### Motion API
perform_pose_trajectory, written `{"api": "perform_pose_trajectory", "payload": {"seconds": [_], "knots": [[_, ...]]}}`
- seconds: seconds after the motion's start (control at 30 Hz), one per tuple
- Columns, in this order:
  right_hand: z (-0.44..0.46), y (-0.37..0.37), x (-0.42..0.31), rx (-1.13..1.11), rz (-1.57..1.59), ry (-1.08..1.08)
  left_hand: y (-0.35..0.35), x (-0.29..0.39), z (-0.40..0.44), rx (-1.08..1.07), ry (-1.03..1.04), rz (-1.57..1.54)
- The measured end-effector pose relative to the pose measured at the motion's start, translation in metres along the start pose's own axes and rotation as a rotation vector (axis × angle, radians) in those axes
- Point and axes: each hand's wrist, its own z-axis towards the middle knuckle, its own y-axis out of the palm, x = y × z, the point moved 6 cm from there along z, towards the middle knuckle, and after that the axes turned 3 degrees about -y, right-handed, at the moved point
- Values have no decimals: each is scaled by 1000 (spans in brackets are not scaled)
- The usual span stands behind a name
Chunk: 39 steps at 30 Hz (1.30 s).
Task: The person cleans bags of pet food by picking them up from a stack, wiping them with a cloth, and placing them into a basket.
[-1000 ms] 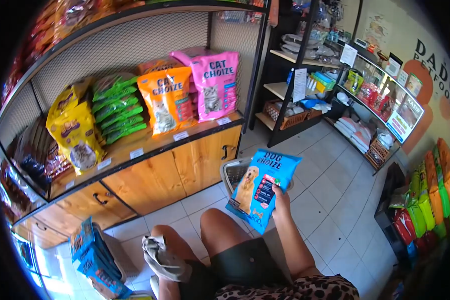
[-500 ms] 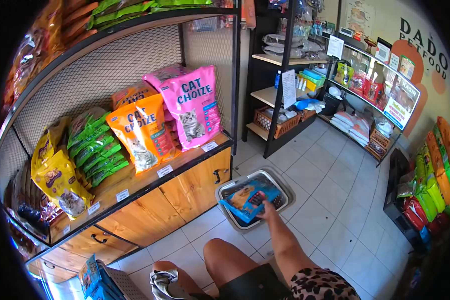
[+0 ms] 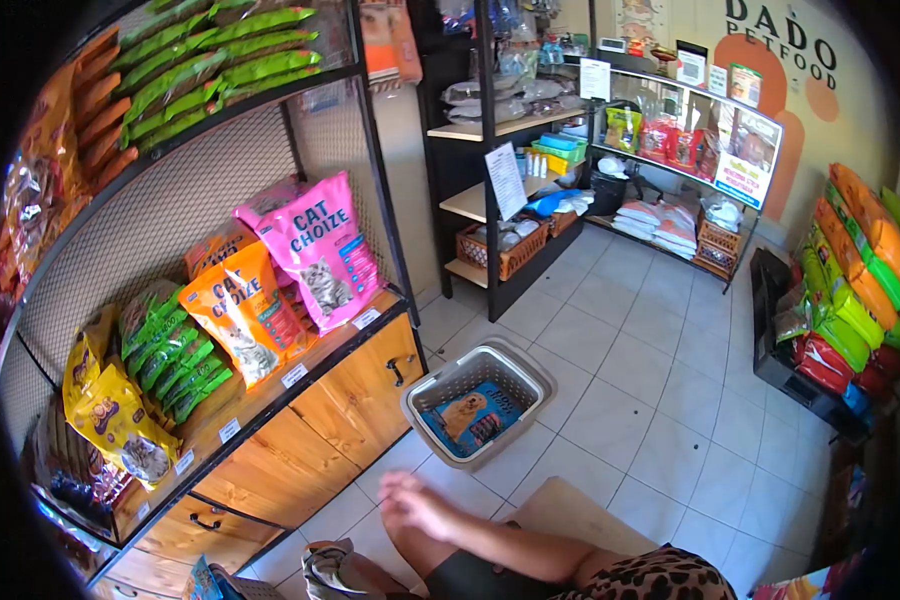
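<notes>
My right hand (image 3: 417,508), slightly blurred, hangs over my knee with nothing in it and its fingers loosely apart. Beyond it on the tiles stands a grey plastic basket (image 3: 540,372) with perforated walls. Flat on the bottom of that basket lies a blue pet food bag (image 3: 475,418) with a dog picture, apart from my hand. My left hand is out of sight. A light patterned cloth (image 3: 325,570) covers part of my left knee. At the bottom edge, part of another blue bag (image 3: 202,578) shows in a second basket (image 3: 250,588).
A wooden cabinet (image 3: 300,450) on the left bears cat food bags, among them an orange bag (image 3: 242,315) and a pink bag (image 3: 315,255). A black shelf unit (image 3: 490,200) and a glass counter (image 3: 670,135) stand behind. More bags fill a black rack (image 3: 790,340) at right.
My right hand has let go of the blue bag, which now lies inside the basket. The hand has drawn back toward my knees and to the left. The view has shifted.
</notes>
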Motion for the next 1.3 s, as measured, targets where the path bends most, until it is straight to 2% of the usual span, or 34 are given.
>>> {"api": "perform_pose_trajectory", "payload": {"seconds": [0.03,0.07,0.13,0.17,0.2,0.33,0.37,0.5,0.53,0.67,0.7,0.83,0.87,1.0,1.03,1.17,1.23,1.27,1.3], "knots": [[-20,35,20,-146,9,111,9,-3,-7,0,13,-1],[-34,51,59,-129,133,402,18,-5,-16,12,-2,-87],[-58,69,99,-95,23,661,42,-10,-42,33,-35,-256],[-53,67,114,-111,-30,469,54,-16,-52,42,-50,-335],[-40,54,124,-121,-23,458,65,-23,-64,55,-66,-411],[-40,56,87,-887,-215,220,99,-23,-98,93,-158,-750],[-35,45,89,-885,-220,216,99,-18,-100,93,-154,-755],[-12,7,113,-594,188,348,117,-10,-97,-266,-144,-548],[-16,7,105,-599,183,346,113,-1,-93,-259,-140,-548],[-21,2,75,-313,313,253,93,39,-75,-411,-79,-270],[-20,-1,80,-319,310,258,88,44,-71,-406,-84,-266],[-9,-14,88,-172,394,258,48,49,-55,-38,55,-105],[-15,-12,85,-173,383,269,45,42,-58,-30,42,-106],[-33,9,52,-379,545,172,44,-25,-79,-64,-458,-758],[-32,10,56,-381,537,188,42,-31,-83,-51,-471,-758],[-15,-1,67,-339,505,175,55,-48,-99,-185,-395,-431],[-7,-14,79,-209,457,198,61,-57,-104,-166,-486,-563],[-24,-4,62,-111,372,156,62,-65,-107,-130,-512,-614],[-43,15,48,-131,347,225,60,-74,-109,-97,-454,-630]]}}
